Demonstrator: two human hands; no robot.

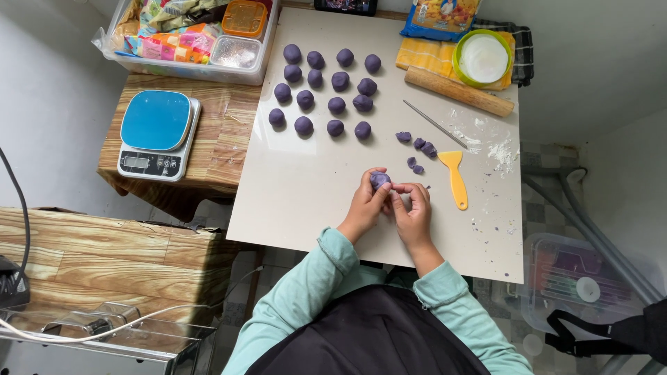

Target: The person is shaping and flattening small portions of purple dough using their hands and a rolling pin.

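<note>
Both hands, left hand (365, 203) and right hand (413, 208), close their fingers around a small purple dough piece (379, 180) just above the pale square board (313, 180); even, gentle pinching should keep it round like the sixteen purple dough balls (325, 89) beyond.

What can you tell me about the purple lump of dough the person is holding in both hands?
The purple dough lump is small, roundish and matte, the same deep violet as the balls laid out in rows farther up the board. It looks soft and pliable. It sits between the fingertips of the left hand and the right hand, just above the pale board, near its front edge. Fingers hide its lower side.
</note>
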